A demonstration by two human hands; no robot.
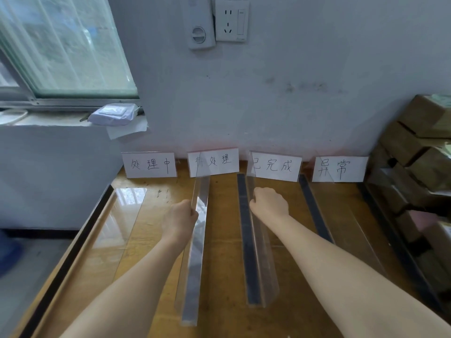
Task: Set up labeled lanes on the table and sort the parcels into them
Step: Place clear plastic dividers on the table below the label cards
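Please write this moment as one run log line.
stage: lane setup | left hand: grips clear divider | right hand: grips second divider | label cards: four, upright | parcels: stacked right, unsorted

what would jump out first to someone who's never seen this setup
Two bare arms reach in: the left hand grips the left clear divider and the right hand the right clear divider, both running front to back over the wooden table. Behind them four handwritten label cards stand in a row against the wall, with cardboard boxes stacked at the far right.
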